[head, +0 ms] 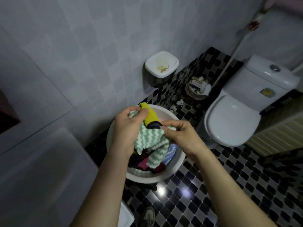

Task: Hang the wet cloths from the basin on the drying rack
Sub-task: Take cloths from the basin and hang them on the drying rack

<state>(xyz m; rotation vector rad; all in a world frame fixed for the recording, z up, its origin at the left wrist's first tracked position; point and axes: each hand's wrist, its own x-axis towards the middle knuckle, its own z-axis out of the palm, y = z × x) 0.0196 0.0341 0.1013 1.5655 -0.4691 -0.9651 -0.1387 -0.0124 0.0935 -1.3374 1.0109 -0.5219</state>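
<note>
The left hand (129, 126) has its fingers curled tight around a bunched green-and-white cloth (147, 136), its thumb pressed on a yellow cloth (150, 114) with a dark tip. The right hand (180, 136) pinches the green cloth's edge between thumb and fingertips, just beside that dark tip. Both hands hold the bundle above the basin (178, 163), one white round bowl on the floor; a tail of the green cloth hangs down into it. Inside lie more cloths: one blue-and-white, at least two dark red, others too dark and tangled to count. Two bare forearms run out of the bottom edge. Near the wall are one white bin (161, 66), one full waste basket (198, 87) and one toilet (232, 118). One shoe (148, 216) is cut off below.
</note>
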